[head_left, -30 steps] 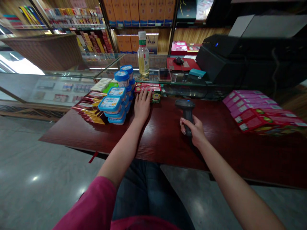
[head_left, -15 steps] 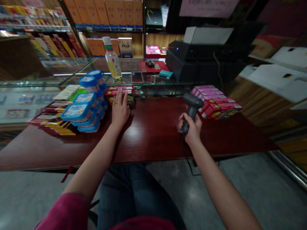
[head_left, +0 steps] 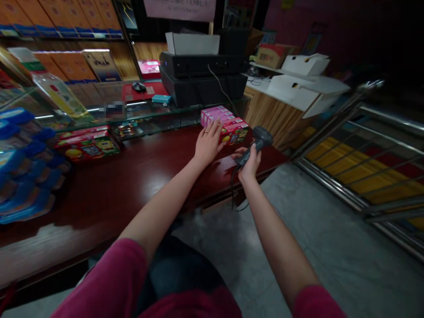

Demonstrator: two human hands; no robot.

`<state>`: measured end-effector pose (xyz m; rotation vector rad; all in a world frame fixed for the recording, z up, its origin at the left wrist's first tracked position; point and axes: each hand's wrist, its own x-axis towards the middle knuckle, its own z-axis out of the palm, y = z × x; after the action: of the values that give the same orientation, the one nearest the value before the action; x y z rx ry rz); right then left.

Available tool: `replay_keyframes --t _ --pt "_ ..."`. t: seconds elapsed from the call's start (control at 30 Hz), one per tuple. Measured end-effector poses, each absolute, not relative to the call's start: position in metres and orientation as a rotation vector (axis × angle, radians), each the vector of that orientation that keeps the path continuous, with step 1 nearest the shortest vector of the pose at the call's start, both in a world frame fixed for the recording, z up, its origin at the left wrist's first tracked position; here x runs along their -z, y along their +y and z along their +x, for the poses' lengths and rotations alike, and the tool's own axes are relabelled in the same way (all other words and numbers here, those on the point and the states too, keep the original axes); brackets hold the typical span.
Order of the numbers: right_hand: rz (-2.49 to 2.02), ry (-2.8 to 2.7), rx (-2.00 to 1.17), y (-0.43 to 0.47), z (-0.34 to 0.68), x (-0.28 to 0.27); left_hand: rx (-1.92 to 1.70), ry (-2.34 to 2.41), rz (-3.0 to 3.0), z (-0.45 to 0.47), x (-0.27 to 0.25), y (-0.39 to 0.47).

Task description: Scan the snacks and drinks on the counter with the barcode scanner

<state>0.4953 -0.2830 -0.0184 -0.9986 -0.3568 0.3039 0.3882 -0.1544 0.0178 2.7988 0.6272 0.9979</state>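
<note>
My left hand point(head_left: 207, 145) is open, its fingers stretched over the near left side of a row of pink and red boxes point(head_left: 236, 132). Whether the fingertips press on a box I cannot tell. My right hand point(head_left: 251, 165) is wrapped round the handle of a black barcode scanner point(head_left: 263, 136), held just to the right of my left hand. The scanner's head points up and away, and its cable hangs below the counter edge. Farther left on the dark red wooden counter point(head_left: 139, 176), more red boxes point(head_left: 94, 145) stand against the glass case.
Blue-lidded tubs point(head_left: 24, 176) are stacked at the left. A bottle of yellow liquid point(head_left: 58, 95) stands on the glass display case. Behind are a black machine point(head_left: 198, 81), a mouse point(head_left: 139, 87) and a turquoise packet point(head_left: 161, 99). A metal railing point(head_left: 351, 194) runs along the right.
The view has swung right. My left hand has left the red boxes beside the tubs and reached across to the pink and red boxes. My right hand still grips the scanner, closer to my left hand.
</note>
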Motion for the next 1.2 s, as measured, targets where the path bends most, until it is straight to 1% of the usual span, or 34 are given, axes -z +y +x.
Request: replay_keyframes --t 0.1,0.23,0.37,0.53,0.63,0.73,0.9,1.0,1.2 --pt "-0.979 -0.314 -0.314 -0.281 0.495 0.020 -1.045 0.697 2.737 0.414 -0.013 -0.156" --pt "-0.959 -0.312 -0.299 -0.281 0.493 0.019 -1.089 0.701 2.750 0.405 -0.004 -0.160" --pt "-1.009 -0.328 -0.256 -0.285 0.490 0.018 -1.127 0.531 2.791 0.356 0.007 -0.156" --pt "-1.028 -0.517 -0.231 -0.280 0.465 0.009 -1.313 0.445 2.693 0.255 0.013 -0.122" --pt "-1.018 -0.661 -0.370 -0.263 0.429 -0.001 -1.293 0.559 2.677 0.187 0.011 -0.099" --pt "-0.994 -0.812 -0.632 -0.239 0.383 -0.010 -1.269 0.739 2.664 0.127 0.009 -0.085" --pt "-0.935 -0.898 -0.967 -0.211 0.313 -0.011 -1.266 0.913 2.610 0.063 0.007 -0.075" --pt "-0.943 -0.924 -1.049 -0.208 0.294 -0.004 -1.285 1.015 2.553 0.049 0.009 -0.068" --pt "-0.971 -0.928 -1.050 -0.210 0.292 0.003 -1.336 1.055 2.496 0.048 0.013 -0.059"
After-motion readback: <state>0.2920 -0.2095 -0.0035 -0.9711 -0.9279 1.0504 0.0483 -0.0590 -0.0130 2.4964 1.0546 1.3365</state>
